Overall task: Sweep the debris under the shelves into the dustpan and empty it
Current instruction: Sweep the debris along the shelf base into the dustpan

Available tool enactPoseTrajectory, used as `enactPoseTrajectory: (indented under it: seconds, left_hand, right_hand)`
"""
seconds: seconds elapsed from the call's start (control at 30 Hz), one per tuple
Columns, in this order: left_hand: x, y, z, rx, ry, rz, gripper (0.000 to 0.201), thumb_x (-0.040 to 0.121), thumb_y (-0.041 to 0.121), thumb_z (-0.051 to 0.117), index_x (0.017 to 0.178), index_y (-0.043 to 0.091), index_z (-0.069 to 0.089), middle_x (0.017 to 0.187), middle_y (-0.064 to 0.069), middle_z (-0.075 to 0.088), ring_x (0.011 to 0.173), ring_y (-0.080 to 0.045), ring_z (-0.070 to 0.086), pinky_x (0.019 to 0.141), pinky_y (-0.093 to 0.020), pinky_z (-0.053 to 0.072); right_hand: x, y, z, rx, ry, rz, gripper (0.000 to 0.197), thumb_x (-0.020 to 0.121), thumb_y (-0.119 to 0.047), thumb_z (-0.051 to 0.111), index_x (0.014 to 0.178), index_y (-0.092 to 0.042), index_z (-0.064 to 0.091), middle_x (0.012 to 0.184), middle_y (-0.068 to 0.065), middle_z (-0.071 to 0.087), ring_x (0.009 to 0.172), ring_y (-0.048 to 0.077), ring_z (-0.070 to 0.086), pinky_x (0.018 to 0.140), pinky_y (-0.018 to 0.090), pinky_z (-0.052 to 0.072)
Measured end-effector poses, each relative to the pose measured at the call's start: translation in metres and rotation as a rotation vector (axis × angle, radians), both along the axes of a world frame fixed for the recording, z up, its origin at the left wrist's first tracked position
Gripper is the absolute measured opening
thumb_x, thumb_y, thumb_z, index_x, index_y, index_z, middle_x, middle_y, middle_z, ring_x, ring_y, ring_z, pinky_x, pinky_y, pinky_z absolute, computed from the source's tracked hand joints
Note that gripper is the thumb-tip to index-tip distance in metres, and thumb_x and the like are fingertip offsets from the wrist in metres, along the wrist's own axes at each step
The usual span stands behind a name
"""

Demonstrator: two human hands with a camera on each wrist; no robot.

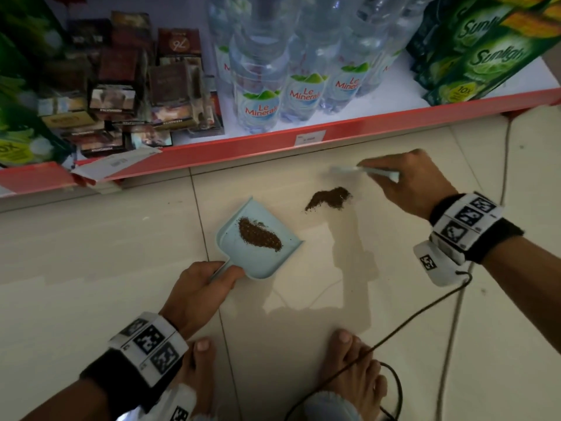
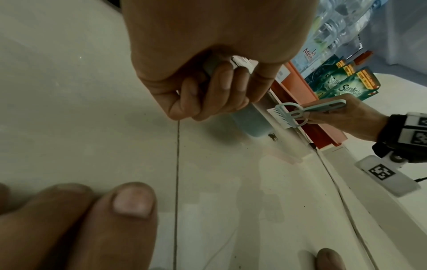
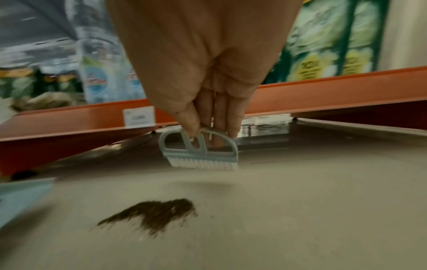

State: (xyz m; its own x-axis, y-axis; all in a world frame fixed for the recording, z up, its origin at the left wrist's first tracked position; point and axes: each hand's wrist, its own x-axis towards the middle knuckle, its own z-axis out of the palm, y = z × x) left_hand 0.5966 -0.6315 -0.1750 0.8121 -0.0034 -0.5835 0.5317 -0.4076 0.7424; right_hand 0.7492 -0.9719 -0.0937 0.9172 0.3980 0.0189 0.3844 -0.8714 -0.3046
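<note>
The debris is in two parts. One brown pile [image 1: 328, 198] lies on the floor tiles [image 1: 91, 253], a little in front of the red shelf edge [image 1: 273, 138]. A second pile [image 1: 259, 234] lies already inside the light blue dustpan [image 1: 243, 256], which sits on the floor near the first pile but not touching it, with its open side turned toward it.

The left hand [image 1: 202, 287] grips the dustpan handle with curled fingers. The right hand [image 1: 413, 180] pinches the handle of a small brush [image 3: 201, 153]; its white bristles point down and are between the shelf edge and the pile on the floor, close above the tiles. Whether they touch the tiles I cannot tell.

I judge that the sweeping step is about half done. The next move needs the brush to come down behind the floor pile and push it toward the dustpan, while the left hand keeps the front lip flat on the tile, or brings it nearer, so that the grains do not slip under it. The emptying is not yet done.

On the shelf stand water bottles [image 1: 303, 92], green soap packs [image 1: 473, 56] and small dark boxes [image 1: 121, 92].
</note>
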Motion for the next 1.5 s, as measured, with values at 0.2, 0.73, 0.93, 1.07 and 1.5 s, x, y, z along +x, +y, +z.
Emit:
enactPoseTrajectory:
  seconds: [0.2, 0.73, 0.93, 1.07, 1.5]
  left_hand:
    - [0.008, -0.011, 0.003, -0.031, 0.01, -0.044, 0.039, 0.077, 0.049, 0.06, 0.051, 0.021, 0.049, 0.043, 0.009, 0.042, 0.042, -0.008, 0.037, 0.054, -0.028, 0.033]
    - [0.014, -0.008, -0.004, -0.048, -0.002, -0.007, 0.044, 0.091, 0.034, 0.064, 0.05, 0.023, 0.051, 0.044, 0.01, 0.042, 0.042, -0.005, 0.038, 0.053, -0.026, 0.031]
    - [0.025, -0.006, 0.011, -0.109, 0.009, 0.035, 0.04, 0.066, 0.057, 0.06, 0.05, 0.022, 0.05, 0.046, 0.009, 0.039, 0.042, -0.008, 0.034, 0.05, -0.025, 0.027]
    - [0.023, -0.004, 0.013, -0.126, 0.019, 0.061, 0.041, 0.06, 0.06, 0.058, 0.051, 0.021, 0.05, 0.047, 0.006, 0.036, 0.044, -0.011, 0.031, 0.049, -0.025, 0.024]
    - [0.024, -0.013, 0.012, -0.117, 0.005, -0.047, 0.037, 0.069, 0.053, 0.059, 0.051, 0.022, 0.049, 0.046, 0.008, 0.037, 0.042, -0.009, 0.032, 0.051, -0.025, 0.026]
  right_hand:
    - [0.015, -0.002, -0.016, -0.273, 0.082, -0.372, 0.023, 0.095, -0.015, 0.046, 0.098, -0.014, 0.07, 0.089, 0.023, 0.068, 0.084, 0.044, 0.06, 0.071, 0.039, 0.046]
    - [-0.01, -0.01, -0.03, -0.182, -0.062, -0.581, 0.016, 0.085, -0.021, 0.058, 0.086, -0.01, 0.07, 0.069, 0.019, 0.067, 0.067, 0.041, 0.059, 0.059, 0.036, 0.047]
    - [-0.028, 0.017, -0.046, -0.202, 0.099, -0.39, 0.021, 0.09, -0.026, 0.059, 0.096, -0.009, 0.069, 0.08, 0.018, 0.071, 0.071, 0.037, 0.064, 0.07, 0.037, 0.054]
    - [-0.059, 0.053, -0.043, -0.059, 0.027, -0.285, 0.013, 0.086, -0.018, 0.063, 0.093, -0.011, 0.071, 0.069, 0.008, 0.071, 0.057, 0.032, 0.062, 0.065, 0.034, 0.055]
    - [-0.01, 0.005, -0.039, -0.167, 0.024, -0.617, 0.025, 0.098, -0.013, 0.044, 0.094, -0.009, 0.068, 0.08, 0.022, 0.068, 0.071, 0.039, 0.058, 0.062, 0.036, 0.036]
